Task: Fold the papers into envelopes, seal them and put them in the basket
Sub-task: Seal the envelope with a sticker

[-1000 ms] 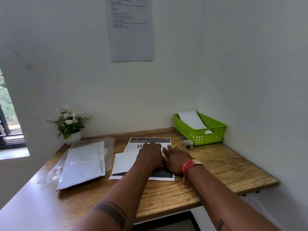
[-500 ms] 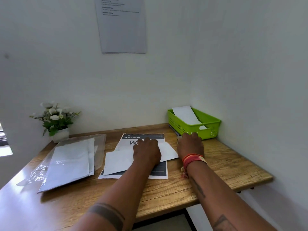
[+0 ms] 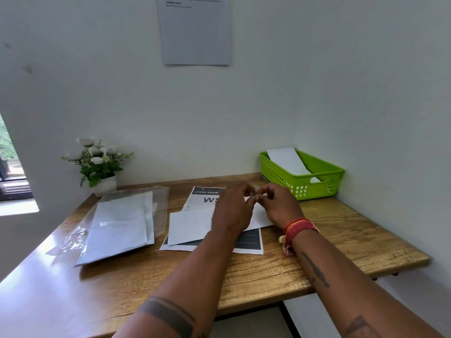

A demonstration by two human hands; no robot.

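1. Wooden desk [image 3: 341, 230], corner wall: folded paper [image 3: 192, 225] is lying under your wrists
2. Right hand [image 3: 280, 206] has fetched the tape; both hands, left hand [image 3: 231, 208] included, are pinching it, so sealing is starting
3. Basket [image 3: 327, 181] is waiting just beyond

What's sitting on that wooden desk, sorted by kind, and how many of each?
Green plastic basket: 1
White folded paper in the basket: 1
White flower pot: 1
Clear plastic sleeve of white sheets: 1
Printed black-and-white sheet: 1
White folded paper under the hands: 1
Total: 6
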